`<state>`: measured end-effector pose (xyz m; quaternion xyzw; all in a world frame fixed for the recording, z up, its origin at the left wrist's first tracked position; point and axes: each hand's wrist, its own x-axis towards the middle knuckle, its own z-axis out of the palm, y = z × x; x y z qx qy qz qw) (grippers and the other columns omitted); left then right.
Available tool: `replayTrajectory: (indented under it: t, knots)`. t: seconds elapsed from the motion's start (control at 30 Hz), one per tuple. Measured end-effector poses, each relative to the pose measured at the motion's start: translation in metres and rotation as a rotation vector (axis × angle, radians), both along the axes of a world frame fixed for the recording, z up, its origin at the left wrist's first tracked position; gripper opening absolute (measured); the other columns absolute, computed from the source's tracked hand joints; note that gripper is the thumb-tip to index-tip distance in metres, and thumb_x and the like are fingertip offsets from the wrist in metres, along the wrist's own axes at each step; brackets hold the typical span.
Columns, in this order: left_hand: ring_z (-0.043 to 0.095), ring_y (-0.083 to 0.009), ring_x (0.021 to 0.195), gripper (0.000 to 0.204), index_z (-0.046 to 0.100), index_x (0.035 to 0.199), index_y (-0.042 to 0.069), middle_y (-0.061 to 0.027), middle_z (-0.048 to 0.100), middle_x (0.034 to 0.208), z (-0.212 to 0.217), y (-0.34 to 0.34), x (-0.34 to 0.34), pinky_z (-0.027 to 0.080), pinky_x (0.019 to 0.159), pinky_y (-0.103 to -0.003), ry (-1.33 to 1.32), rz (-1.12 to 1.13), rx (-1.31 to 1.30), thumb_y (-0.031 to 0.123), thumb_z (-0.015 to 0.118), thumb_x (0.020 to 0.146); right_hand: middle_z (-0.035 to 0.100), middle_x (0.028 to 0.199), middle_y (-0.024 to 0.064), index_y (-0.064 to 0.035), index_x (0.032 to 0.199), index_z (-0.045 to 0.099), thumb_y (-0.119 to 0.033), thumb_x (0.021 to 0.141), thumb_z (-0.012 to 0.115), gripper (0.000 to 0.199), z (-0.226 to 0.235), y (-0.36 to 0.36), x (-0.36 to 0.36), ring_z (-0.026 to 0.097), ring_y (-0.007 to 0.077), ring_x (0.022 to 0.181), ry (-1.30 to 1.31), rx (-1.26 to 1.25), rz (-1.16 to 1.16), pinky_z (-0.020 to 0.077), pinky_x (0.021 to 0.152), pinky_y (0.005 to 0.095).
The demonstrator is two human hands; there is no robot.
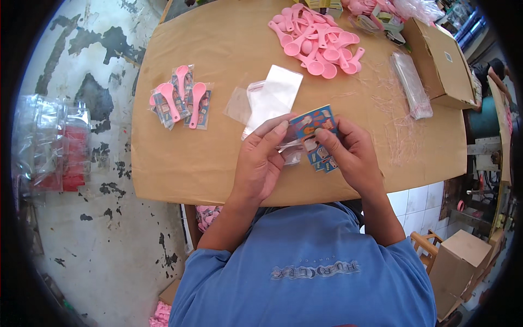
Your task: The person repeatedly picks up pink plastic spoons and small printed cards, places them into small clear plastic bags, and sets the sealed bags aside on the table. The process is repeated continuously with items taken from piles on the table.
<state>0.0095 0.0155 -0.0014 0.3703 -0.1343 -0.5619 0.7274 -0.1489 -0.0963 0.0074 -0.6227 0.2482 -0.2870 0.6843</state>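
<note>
Left of the grip lie pink spoons (170, 102) on packets (205, 110). The left hand (262, 158) pinches clear plastic (293, 156), just beside the blue printed cards (310, 129) clamped in the right hand (351, 152); their lower ends splay, so a loosened pinch could drop some.

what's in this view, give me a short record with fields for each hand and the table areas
right hand: grips blue printed cards, thumb across their front
left hand: at the cards' left side, beside a clear plastic bag; exact grip unclear
table left: pink spoons over blue cards, with clear plastic
table middle: flat plastic sleeves, overlapping
table far side: heap of loose pink spoons
table right: clear plastic bundle beside a cardboard box
</note>
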Motion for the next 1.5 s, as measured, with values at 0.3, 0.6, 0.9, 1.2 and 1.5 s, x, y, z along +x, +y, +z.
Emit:
replayTrajectory:
  t: [0.3, 0.6, 0.9, 1.2, 1.5]
  knots:
    - [0.068, -0.0251, 0.117, 0.035, 0.055, 0.136, -0.001, -0.0187, 0.067, 0.127, -0.001, -0.011, -0.004, 0.058, 0.100, -0.037, 0.001, 0.164, -0.008, 0.011, 0.060, 0.103, 0.067, 0.093, 0.0010, -0.0015, 0.115, 0.060, -0.016, 0.105, 0.061, 0.017, -0.005, -0.010, -0.041, 0.057, 0.0027, 0.070, 0.083, 0.084, -0.158, 0.0448, 0.058, 0.0187]
    - [0.071, -0.0269, 0.109, 0.020, 0.063, 0.117, 0.003, -0.0191, 0.071, 0.118, -0.009, -0.018, -0.006, 0.061, 0.093, -0.035, -0.048, 0.298, -0.014, 0.017, 0.064, 0.102, 0.066, 0.091, 0.0000, -0.0007, 0.111, 0.063, -0.014, 0.101, 0.066, 0.017, 0.002, 0.002, -0.034, 0.055, 0.0020, 0.070, 0.113, 0.147, 0.013, 0.0457, 0.060, 0.0188]
    - [0.069, -0.0292, 0.113, 0.031, 0.052, 0.128, 0.005, -0.0233, 0.066, 0.125, -0.004, -0.011, -0.008, 0.060, 0.097, -0.040, -0.016, 0.227, -0.036, 0.010, 0.066, 0.101, 0.062, 0.084, -0.0012, -0.0003, 0.110, 0.062, -0.014, 0.102, 0.066, 0.016, -0.004, 0.011, -0.018, 0.056, 0.0035, 0.067, 0.084, 0.097, -0.157, 0.0464, 0.061, 0.0192]
    - [0.071, -0.0255, 0.107, 0.024, 0.059, 0.120, 0.004, -0.0174, 0.070, 0.117, -0.017, -0.007, 0.000, 0.060, 0.095, -0.037, -0.067, 0.320, -0.065, 0.009, 0.068, 0.099, 0.063, 0.086, -0.0014, -0.0007, 0.111, 0.063, -0.015, 0.102, 0.066, 0.018, -0.002, 0.012, -0.028, 0.054, 0.0035, 0.067, 0.113, 0.087, -0.099, 0.0434, 0.059, 0.0193]
    - [0.069, -0.0238, 0.110, 0.024, 0.059, 0.121, 0.002, -0.0202, 0.070, 0.118, -0.004, -0.018, -0.013, 0.061, 0.090, -0.039, -0.026, 0.231, -0.050, 0.008, 0.067, 0.099, 0.064, 0.085, -0.0012, -0.0001, 0.112, 0.063, -0.016, 0.101, 0.067, 0.020, -0.007, 0.008, -0.021, 0.056, 0.0034, 0.067, 0.065, 0.124, -0.106, 0.0454, 0.060, 0.0200]
